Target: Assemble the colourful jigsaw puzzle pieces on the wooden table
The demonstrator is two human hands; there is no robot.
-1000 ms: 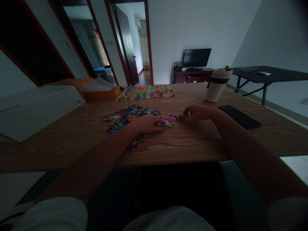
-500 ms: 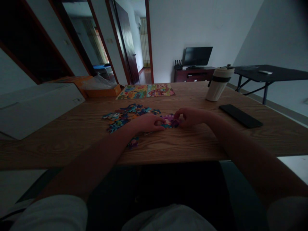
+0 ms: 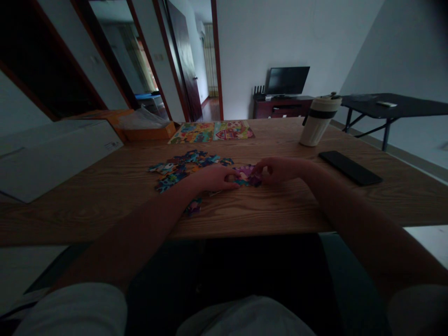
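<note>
Your present step, as judged from the position of both hands, is the joining of puzzle pieces at a small patch (image 3: pixel 246 171) on the counter (image 3: pixel 276 214). The patch lies between your hands, pink and purple above with some teal along its near edge. Your left hand (image 3: pixel 217 178) is at its left side, thumb and forefinger curved with a gap between them and their tips at the edge; you cannot tell from this view whether they pinch it or only steady it. Your right hand (image 3: pixel 278 170) is at the right side, fingers bent down over a dark purple piece (image 3: pixel 256 181); the light is too dim to tell whether they grip it or press on it. Whether that piece is seated also cannot be told. The next move calls for the left hand to brace the patch flat while the right aligns tab with socket and presses straight down. Do not force a poor fit; the patch could buckle or slide. Loose stock is in the heap (image 3: pixel 191 162) beyond and left of your left hand, with more pieces (image 3: pixel 193 206) nearer you. For reference, consult the printed sheet (image 3: pixel 214 132) toward the far edge.
</note>
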